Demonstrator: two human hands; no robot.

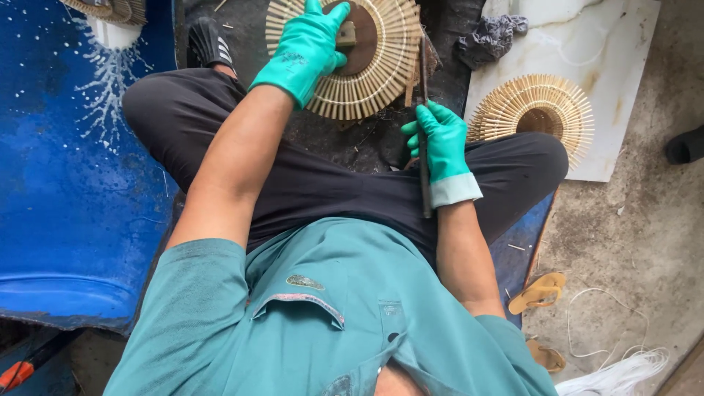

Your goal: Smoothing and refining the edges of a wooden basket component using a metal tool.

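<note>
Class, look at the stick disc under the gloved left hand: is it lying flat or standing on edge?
Flat. The disc shows its full round face to the camera, and the left hand presses down on its dark centre.
</note>
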